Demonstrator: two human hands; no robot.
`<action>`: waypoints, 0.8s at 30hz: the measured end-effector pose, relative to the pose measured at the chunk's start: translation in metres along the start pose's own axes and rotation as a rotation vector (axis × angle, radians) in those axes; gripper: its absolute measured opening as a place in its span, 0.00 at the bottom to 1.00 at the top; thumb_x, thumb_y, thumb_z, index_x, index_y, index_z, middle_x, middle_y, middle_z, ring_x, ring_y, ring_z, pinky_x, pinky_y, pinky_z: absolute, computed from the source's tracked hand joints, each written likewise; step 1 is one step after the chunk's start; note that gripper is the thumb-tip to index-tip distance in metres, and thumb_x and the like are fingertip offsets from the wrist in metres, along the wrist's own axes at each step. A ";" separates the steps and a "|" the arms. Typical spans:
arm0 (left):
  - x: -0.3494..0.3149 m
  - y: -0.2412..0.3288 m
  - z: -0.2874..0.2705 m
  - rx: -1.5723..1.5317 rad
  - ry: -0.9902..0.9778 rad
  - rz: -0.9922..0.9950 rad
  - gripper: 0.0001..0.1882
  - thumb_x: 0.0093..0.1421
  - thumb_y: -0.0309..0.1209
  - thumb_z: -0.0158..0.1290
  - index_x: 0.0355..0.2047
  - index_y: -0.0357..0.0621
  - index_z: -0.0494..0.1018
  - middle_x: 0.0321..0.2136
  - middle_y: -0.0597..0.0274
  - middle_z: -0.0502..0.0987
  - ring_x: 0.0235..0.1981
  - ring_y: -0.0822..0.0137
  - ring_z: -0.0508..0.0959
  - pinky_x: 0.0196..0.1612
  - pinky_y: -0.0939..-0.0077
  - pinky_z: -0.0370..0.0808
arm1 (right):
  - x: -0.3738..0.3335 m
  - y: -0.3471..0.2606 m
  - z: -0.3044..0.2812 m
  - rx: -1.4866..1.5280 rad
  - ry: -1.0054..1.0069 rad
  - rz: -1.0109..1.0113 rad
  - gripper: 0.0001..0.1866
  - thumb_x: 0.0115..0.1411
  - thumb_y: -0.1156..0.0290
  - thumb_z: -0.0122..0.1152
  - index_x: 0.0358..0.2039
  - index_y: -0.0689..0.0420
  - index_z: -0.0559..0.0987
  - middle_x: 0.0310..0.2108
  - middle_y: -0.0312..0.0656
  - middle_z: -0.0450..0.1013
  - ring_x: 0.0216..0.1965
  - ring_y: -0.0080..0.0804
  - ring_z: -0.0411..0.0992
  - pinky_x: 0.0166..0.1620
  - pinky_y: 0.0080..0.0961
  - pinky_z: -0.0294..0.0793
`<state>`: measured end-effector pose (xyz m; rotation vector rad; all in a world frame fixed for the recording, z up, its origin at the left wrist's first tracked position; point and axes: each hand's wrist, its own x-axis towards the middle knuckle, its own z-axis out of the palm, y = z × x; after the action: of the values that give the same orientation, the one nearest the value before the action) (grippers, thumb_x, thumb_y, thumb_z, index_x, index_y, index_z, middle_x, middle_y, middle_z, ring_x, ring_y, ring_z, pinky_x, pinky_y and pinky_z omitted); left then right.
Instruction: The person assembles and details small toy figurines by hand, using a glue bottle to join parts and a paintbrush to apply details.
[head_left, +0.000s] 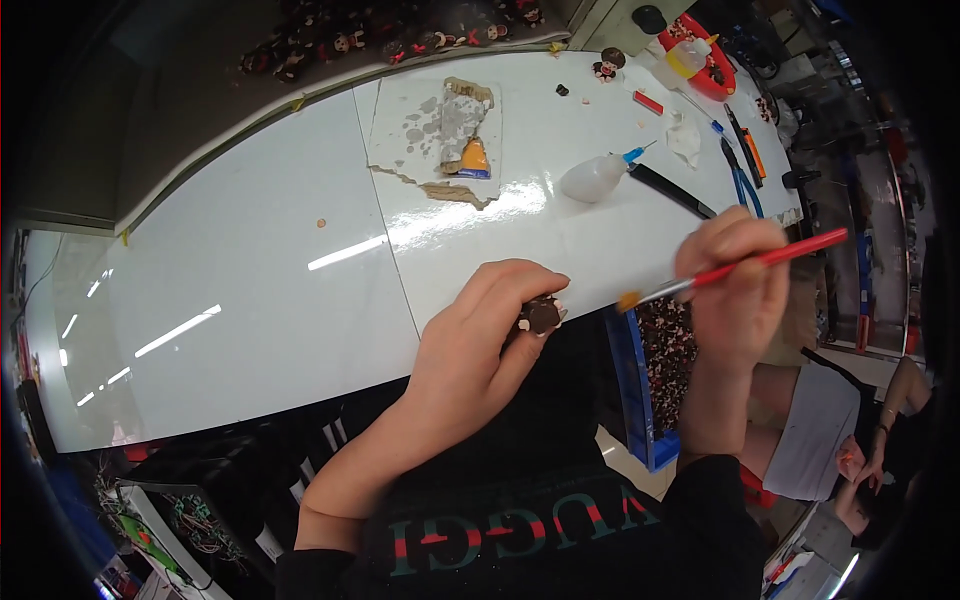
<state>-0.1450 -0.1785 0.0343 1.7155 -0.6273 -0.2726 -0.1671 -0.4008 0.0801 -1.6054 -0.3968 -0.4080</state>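
At a white table (250, 330), a person's left hand (478, 322) held a small brown piece (543, 317) between thumb and fingers, while the right hand (735, 285) gripped a red-handled paintbrush (800, 247), its bristles pointed toward the piece but apart from it. Beyond the hands, a white squeeze bottle (590, 180) with a blue tip was to the right of a torn, stained piece of card (462, 125). Pliers (738, 178) and a red bowl (722, 85) sat farther right. A blue tray (631, 385) of small dark parts (668, 345) was below the table's edge, and another person (820, 430) appeared at right.
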 end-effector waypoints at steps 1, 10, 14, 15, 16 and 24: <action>-0.001 -0.001 -0.001 0.004 0.000 -0.005 0.15 0.58 0.18 0.51 0.46 0.41 0.71 0.43 0.58 0.72 0.37 0.68 0.75 0.38 0.80 0.73 | -0.002 0.002 0.011 0.022 -0.021 0.016 0.11 0.67 0.66 0.49 0.38 0.63 0.70 0.30 0.44 0.67 0.24 0.23 0.67 0.30 0.16 0.69; -0.005 -0.003 -0.001 0.025 0.018 0.029 0.18 0.54 0.19 0.53 0.47 0.42 0.69 0.43 0.53 0.73 0.40 0.53 0.77 0.38 0.68 0.75 | 0.004 0.002 0.032 -0.344 -0.158 -0.089 0.07 0.64 0.72 0.54 0.37 0.62 0.72 0.32 0.42 0.69 0.30 0.23 0.69 0.34 0.17 0.69; -0.004 -0.002 -0.004 0.052 0.006 0.049 0.17 0.56 0.19 0.52 0.47 0.41 0.69 0.44 0.53 0.73 0.40 0.57 0.77 0.39 0.71 0.75 | -0.001 -0.004 0.038 -0.072 -0.009 0.012 0.06 0.62 0.72 0.56 0.37 0.61 0.73 0.32 0.41 0.70 0.31 0.25 0.68 0.34 0.18 0.68; -0.004 -0.001 -0.004 0.054 -0.012 0.040 0.15 0.59 0.20 0.52 0.47 0.41 0.70 0.44 0.54 0.73 0.40 0.61 0.76 0.39 0.75 0.74 | -0.002 -0.005 0.041 -0.009 -0.016 0.048 0.06 0.62 0.72 0.56 0.37 0.61 0.73 0.32 0.40 0.70 0.31 0.25 0.68 0.34 0.18 0.68; -0.004 -0.001 -0.005 0.053 -0.012 0.040 0.15 0.59 0.20 0.52 0.47 0.41 0.70 0.44 0.54 0.73 0.40 0.61 0.76 0.39 0.75 0.74 | -0.003 -0.005 0.043 0.054 -0.022 0.085 0.06 0.62 0.72 0.57 0.36 0.60 0.73 0.32 0.40 0.71 0.31 0.25 0.68 0.35 0.19 0.67; -0.005 0.000 -0.004 0.016 -0.001 0.001 0.15 0.58 0.19 0.52 0.47 0.40 0.70 0.44 0.55 0.74 0.41 0.63 0.76 0.39 0.76 0.74 | 0.001 -0.004 0.038 -0.200 -0.037 -0.020 0.06 0.62 0.71 0.58 0.35 0.60 0.74 0.30 0.39 0.72 0.30 0.25 0.67 0.33 0.19 0.66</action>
<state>-0.1472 -0.1721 0.0349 1.7301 -0.6321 -0.2681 -0.1675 -0.3628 0.0814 -1.8070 -0.4099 -0.4451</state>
